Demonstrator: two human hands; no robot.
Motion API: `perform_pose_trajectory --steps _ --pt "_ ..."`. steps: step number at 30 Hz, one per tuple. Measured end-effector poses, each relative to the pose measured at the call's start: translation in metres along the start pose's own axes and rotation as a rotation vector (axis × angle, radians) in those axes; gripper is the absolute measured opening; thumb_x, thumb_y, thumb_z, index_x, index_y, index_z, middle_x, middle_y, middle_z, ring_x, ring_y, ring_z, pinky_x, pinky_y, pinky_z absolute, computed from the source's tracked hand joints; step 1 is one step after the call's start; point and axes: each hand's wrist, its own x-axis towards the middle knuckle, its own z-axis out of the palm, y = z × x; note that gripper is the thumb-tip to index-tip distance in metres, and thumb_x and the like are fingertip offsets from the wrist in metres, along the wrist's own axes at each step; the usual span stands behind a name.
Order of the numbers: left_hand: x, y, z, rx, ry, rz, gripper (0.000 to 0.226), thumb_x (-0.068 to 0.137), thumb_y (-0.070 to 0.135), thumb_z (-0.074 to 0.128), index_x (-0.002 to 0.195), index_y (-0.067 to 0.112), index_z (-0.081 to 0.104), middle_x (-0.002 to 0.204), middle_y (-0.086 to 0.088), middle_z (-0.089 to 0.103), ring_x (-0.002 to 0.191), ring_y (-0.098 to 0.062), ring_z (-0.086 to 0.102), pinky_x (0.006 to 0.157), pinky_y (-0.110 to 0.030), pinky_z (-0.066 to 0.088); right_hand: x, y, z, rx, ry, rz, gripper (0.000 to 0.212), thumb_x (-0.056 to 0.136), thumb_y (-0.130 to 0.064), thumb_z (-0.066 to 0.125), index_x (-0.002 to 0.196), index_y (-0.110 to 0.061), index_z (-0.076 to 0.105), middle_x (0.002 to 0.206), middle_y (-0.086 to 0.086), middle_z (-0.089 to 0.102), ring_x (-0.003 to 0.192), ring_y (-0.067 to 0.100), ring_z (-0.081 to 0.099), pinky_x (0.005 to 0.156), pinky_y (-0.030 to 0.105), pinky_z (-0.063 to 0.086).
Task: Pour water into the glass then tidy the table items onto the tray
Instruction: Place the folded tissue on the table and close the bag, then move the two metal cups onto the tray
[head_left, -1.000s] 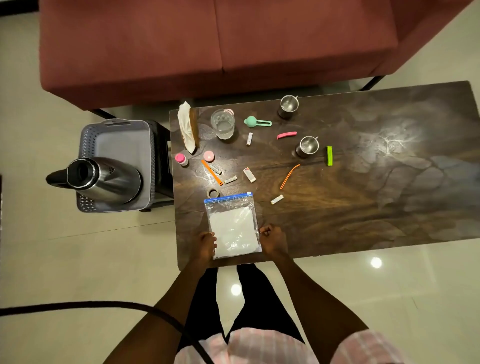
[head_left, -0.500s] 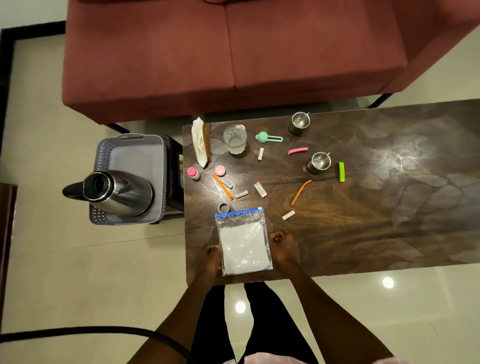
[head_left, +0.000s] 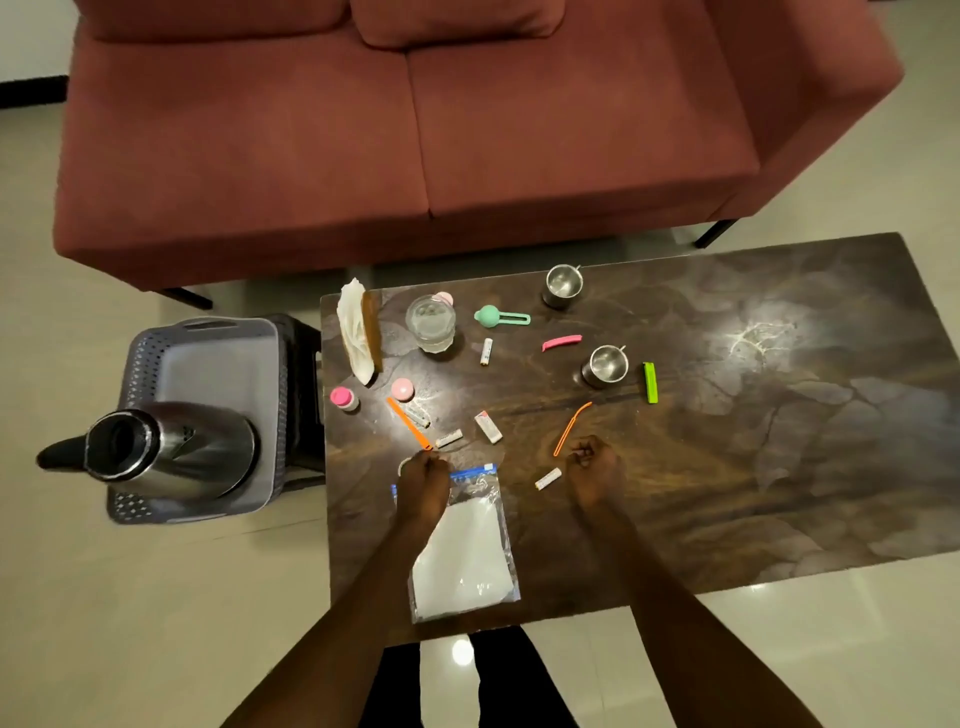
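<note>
The glass (head_left: 430, 325) with water in it stands at the table's back left. A steel kettle (head_left: 166, 457) sits in the grey tray (head_left: 208, 358) on a stool left of the table. My left hand (head_left: 423, 480) lies with curled fingers over the top-left corner of the zip bag (head_left: 467, 561) and covers most of the tape roll (head_left: 401, 466); whether it holds either is hidden. My right hand (head_left: 592, 467) is a fist with nothing in it, between the bent orange clip (head_left: 570, 427) and a small white tube (head_left: 548, 478).
Two steel cups (head_left: 563, 286) (head_left: 605, 365), a teal scoop (head_left: 501, 316), pink clip (head_left: 562, 342), green clip (head_left: 650, 382), straight orange clip (head_left: 408, 422), pink-capped bottles (head_left: 343, 398) and a tissue pack (head_left: 358, 332) lie on the dark table (head_left: 779, 467). A red sofa (head_left: 415, 130) stands behind.
Both hands have left the bag's near corners and moved forward, the left to the bag's top-left corner, the right beside the bent orange clip. The camera view has tilted up.
</note>
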Motion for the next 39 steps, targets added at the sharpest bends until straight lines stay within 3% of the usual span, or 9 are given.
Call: perform_pose_trajectory --steps 4,9,12,17,21,28,33,37,39 --pt "0.043 0.056 0.043 0.093 -0.058 0.186 0.018 0.096 0.013 0.056 0.093 -0.002 0.066 0.093 -0.024 0.069 0.09 -0.039 0.066 0.084 -0.051 0.054 0.057 -0.009 -0.025 0.003 0.039 -0.103 0.012 0.087 -0.001 0.065 0.099 -0.001 0.065 0.084 0.01 0.066 0.083 0.027 0.065 0.065 0.017 0.037" --pt "0.104 0.131 0.114 0.282 -0.13 0.449 0.01 0.092 0.019 0.062 0.097 0.012 0.067 0.094 -0.002 0.068 0.095 -0.023 0.065 0.082 -0.029 0.049 0.144 -0.018 -0.05 -0.154 0.102 -0.322 0.026 0.086 0.001 0.061 0.112 0.0 0.064 0.111 0.019 0.067 0.101 0.04 0.061 0.088 0.044 0.049" --pt "0.136 0.162 0.152 0.375 -0.173 0.583 0.016 0.089 0.016 0.064 0.104 0.014 0.067 0.1 0.001 0.067 0.099 -0.022 0.064 0.083 -0.029 0.05 0.187 -0.013 -0.054 -0.219 0.055 -0.412 0.034 0.086 0.0 0.062 0.12 -0.004 0.062 0.119 0.015 0.066 0.108 0.038 0.055 0.094 0.032 0.039" --pt "0.187 0.19 0.183 0.859 -0.196 0.88 0.069 0.074 0.002 0.058 0.139 0.021 0.047 0.154 -0.002 0.036 0.128 -0.034 0.045 0.102 -0.043 0.043 0.221 0.004 -0.056 -0.317 -0.052 -0.534 0.031 0.083 0.0 0.068 0.114 -0.003 0.068 0.109 0.015 0.072 0.103 0.035 0.065 0.091 0.033 0.044" --pt "0.213 0.2 0.191 1.202 -0.294 0.861 0.082 0.077 0.009 0.065 0.149 0.027 0.032 0.163 0.003 0.015 0.133 -0.033 0.04 0.103 -0.045 0.043 0.225 0.02 -0.057 -0.342 -0.088 -0.511 0.018 0.077 0.001 0.071 0.095 -0.003 0.072 0.093 0.015 0.073 0.084 0.033 0.07 0.069 0.016 0.037" --pt "0.205 0.193 0.203 1.219 -0.1 0.892 0.062 0.075 0.056 0.067 0.12 0.017 0.052 0.119 -0.011 0.062 0.106 -0.034 0.061 0.075 -0.036 0.045 0.204 0.029 -0.054 -0.281 0.047 -0.304 0.02 0.089 -0.027 0.066 0.103 -0.013 0.067 0.098 0.011 0.073 0.092 0.034 0.067 0.076 0.04 0.054" --pt "0.201 0.19 0.206 1.131 -0.003 1.051 0.034 0.092 0.038 0.05 0.114 0.012 0.049 0.118 -0.01 0.054 0.096 -0.036 0.063 0.07 -0.04 0.045 0.191 0.028 -0.046 -0.167 0.093 -0.145 0.028 0.09 -0.034 0.065 0.107 -0.012 0.064 0.095 0.011 0.072 0.092 0.036 0.067 0.08 0.046 0.054" --pt "0.207 0.192 0.214 1.187 -0.196 0.822 0.034 0.089 0.033 0.055 0.116 0.013 0.061 0.12 -0.011 0.062 0.107 -0.031 0.062 0.086 -0.043 0.052 0.183 0.022 -0.044 -0.138 0.157 -0.096 0.021 0.089 -0.03 0.065 0.099 -0.012 0.069 0.094 0.01 0.072 0.094 0.034 0.067 0.08 0.043 0.053" --pt "0.206 0.187 0.215 1.13 -0.178 0.749 0.026 0.086 0.026 0.06 0.104 0.008 0.064 0.113 -0.016 0.065 0.102 -0.032 0.063 0.08 -0.038 0.051 0.177 0.018 -0.046 -0.132 0.196 -0.079 0.021 0.089 -0.031 0.063 0.098 -0.013 0.07 0.095 0.01 0.073 0.096 0.035 0.066 0.081 0.042 0.052"
